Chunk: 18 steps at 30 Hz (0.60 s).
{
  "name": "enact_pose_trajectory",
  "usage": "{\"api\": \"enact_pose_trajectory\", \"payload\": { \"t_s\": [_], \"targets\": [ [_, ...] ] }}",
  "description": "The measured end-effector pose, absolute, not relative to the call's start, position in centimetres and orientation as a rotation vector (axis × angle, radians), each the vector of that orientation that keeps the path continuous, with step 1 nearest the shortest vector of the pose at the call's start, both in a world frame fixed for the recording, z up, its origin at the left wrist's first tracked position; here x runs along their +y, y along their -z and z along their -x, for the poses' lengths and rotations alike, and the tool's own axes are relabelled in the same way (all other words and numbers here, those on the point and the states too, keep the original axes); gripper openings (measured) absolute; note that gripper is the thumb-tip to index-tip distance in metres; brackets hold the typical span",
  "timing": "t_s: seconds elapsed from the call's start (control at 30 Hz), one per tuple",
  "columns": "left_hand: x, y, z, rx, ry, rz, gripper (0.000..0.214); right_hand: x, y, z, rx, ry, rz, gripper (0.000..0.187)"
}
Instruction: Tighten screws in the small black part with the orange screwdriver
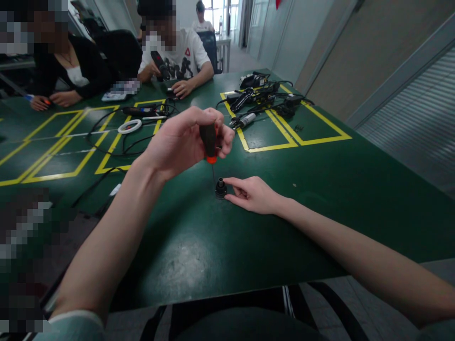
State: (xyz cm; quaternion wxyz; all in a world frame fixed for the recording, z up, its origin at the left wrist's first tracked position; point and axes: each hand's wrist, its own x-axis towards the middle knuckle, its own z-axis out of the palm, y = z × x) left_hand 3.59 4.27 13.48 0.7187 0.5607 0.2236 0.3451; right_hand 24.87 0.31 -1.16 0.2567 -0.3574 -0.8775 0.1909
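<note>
A screwdriver [209,144] with a dark handle and an orange collar is gripped from above in my left hand [194,135]. Its thin shaft points down, the tip meeting or just beside a small black round part [221,189]. That part stands upright on the green table [199,255] and has a narrow metal neck on top. My right hand [250,194] pinches it from the right between thumb and finger, the other fingers curled. Exactly where the screwdriver tip sits is too small to make out.
Cables and black tools [266,94] are heaped at the far right. A white ring [130,126] and a corded tool [142,111] lie left of my left hand. Yellow tape [273,148] marks the table. Across it, a person [177,57] holds a dark power tool [160,65]; another sits left.
</note>
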Motion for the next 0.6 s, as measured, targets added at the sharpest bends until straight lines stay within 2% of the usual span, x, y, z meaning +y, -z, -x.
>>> {"api": "enact_pose_trajectory", "payload": {
  "t_s": [0.07,0.27,0.6],
  "targets": [
    [4.5,-13.5,-3.2,0.457,-0.727,-1.312,0.018,0.3,1.1,-24.8,-2.379,-0.519,0.968,0.039],
    [5.0,-13.6,-2.2,0.449,-0.585,-1.429,0.047,0.4,1.2,-24.9,-2.378,-0.519,0.975,0.039],
    [4.7,-13.3,-2.4,0.439,-0.594,-1.557,0.041,0.3,0.7,-25.0,-2.373,-0.586,1.01,0.038]
  ]
}}
